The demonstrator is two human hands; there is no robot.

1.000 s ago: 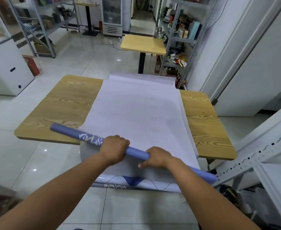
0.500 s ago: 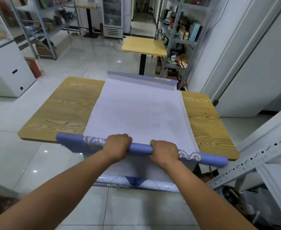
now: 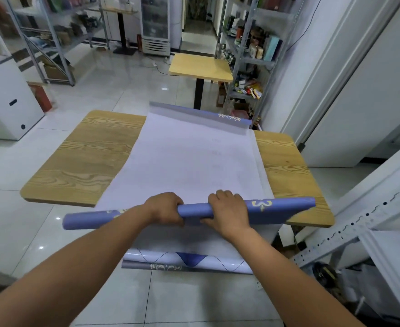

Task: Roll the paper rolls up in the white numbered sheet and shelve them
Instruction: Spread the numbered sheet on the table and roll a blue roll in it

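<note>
Both hands grip one long blue roll [image 3: 277, 207] that runs crosswise at the 6 o'clock edge of the wooden surface [image 3: 83, 161], over the white sheet [image 3: 187, 161]. The left hand [image 3: 164, 208] has its fingers clamped round the roll from above, knuckles up. The right hand [image 3: 227, 212], just beside it toward 3 o'clock, has its fingers curled over the top with the thumb beneath. Whether the roll rests on the sheet or hangs just above it cannot be told. The roll's left end juts past the sheet and the surface, out over the tiled floor [image 3: 123, 79] toward 8 o'clock. Its right end lies above the surface's 4 o'clock corner. Gold ornaments show on the roll on either side of the hands; they are patterns, not letters. The sheet runs down the middle of the surface from 12 to 6 o'clock, with a column of faint grey numbers right of its centre, too pale to read. At 12 o'clock its far end [image 3: 201, 114] curls up, blue with a gold ornament. At 6 o'clock the near end [image 3: 189, 258] hangs off the surface, showing a dark wavy line and a blue patch. Beyond, at 12 o'clock, stands a small yellow table [image 3: 200, 67]. At 1 o'clock a metal shelf [image 3: 248, 57] carries boxes and bottles whose labels are illegible.
</note>
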